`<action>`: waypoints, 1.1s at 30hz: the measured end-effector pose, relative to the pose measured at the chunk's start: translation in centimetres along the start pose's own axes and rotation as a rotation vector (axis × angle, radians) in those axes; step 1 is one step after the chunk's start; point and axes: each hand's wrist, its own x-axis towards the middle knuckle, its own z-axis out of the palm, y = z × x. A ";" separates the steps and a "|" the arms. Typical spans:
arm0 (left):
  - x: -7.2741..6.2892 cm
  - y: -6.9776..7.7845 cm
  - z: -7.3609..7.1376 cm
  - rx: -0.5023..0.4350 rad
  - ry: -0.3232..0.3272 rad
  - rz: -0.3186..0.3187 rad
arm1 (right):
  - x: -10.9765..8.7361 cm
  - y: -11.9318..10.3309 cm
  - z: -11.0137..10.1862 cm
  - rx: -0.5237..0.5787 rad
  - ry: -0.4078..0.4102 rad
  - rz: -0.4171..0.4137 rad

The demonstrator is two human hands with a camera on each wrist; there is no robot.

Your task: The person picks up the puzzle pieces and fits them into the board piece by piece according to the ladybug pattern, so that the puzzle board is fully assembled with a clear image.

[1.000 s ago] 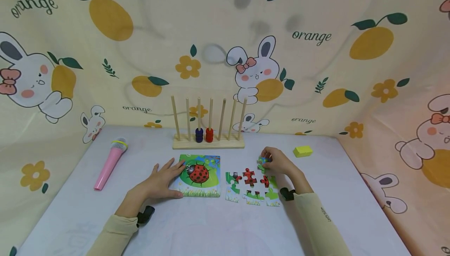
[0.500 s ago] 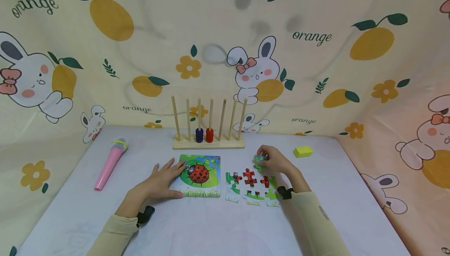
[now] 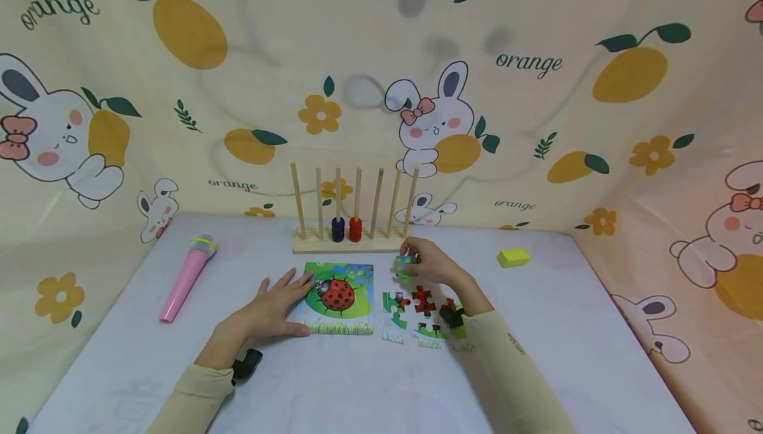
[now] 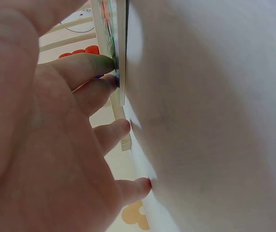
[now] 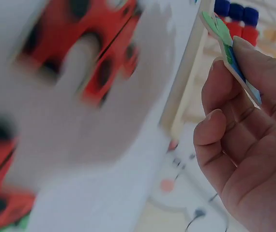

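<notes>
A square ladybug picture board [image 3: 352,288] lies on the table, and my left hand [image 3: 268,305] rests at its left edge with fingers spread. In the left wrist view two fingertips of the left hand [image 4: 55,140] touch the board's edge [image 4: 122,58]; others touch the table. My right hand [image 3: 435,263] pinches a green and blue puzzle piece [image 3: 405,267] between thumb and fingers, as the right wrist view shows the puzzle piece [image 5: 231,53] tilted in the grip. Below it several loose ladybug puzzle pieces [image 3: 423,301] lie in rough rows right of the board, some partly hidden by the right wrist.
Behind the board stands a wooden peg rack [image 3: 354,242] with dark blue beads [image 3: 338,229] and red beads [image 3: 355,229]. A pink toy microphone [image 3: 186,281] lies at the left, a yellow block [image 3: 513,258] at the right. A patterned cloth [image 3: 357,56] hangs behind the table.
My right hand has moved left with the pinched puzzle piece, from the right column of loose pieces to above the left one. The left hand and the board have stayed put.
</notes>
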 end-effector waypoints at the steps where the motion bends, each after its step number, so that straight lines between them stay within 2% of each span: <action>1: 0.0 0.0 0.0 -0.001 0.001 0.001 | 0.4 -0.4 0.2 -0.005 -0.006 -0.007; 11: 0.1 -0.2 0.0 0.014 0.004 0.002 | 3.7 -3.6 3.2 -0.043 -0.083 -0.081; 16: 0.2 -0.3 0.1 0.013 -0.001 -0.003 | 4.6 -4.4 4.6 -0.082 -0.068 -0.100; 20: 0.3 -0.3 0.1 0.010 0.002 0.002 | 4.8 -5.1 5.4 -0.089 -0.033 -0.076; 27: 0.2 -0.2 0.0 0.009 -0.001 0.002 | 4.7 -5.4 6.6 -0.130 0.026 0.021; 33: 0.2 -0.2 0.0 0.007 -0.010 -0.012 | 4.7 -5.1 7.1 -0.167 0.051 0.035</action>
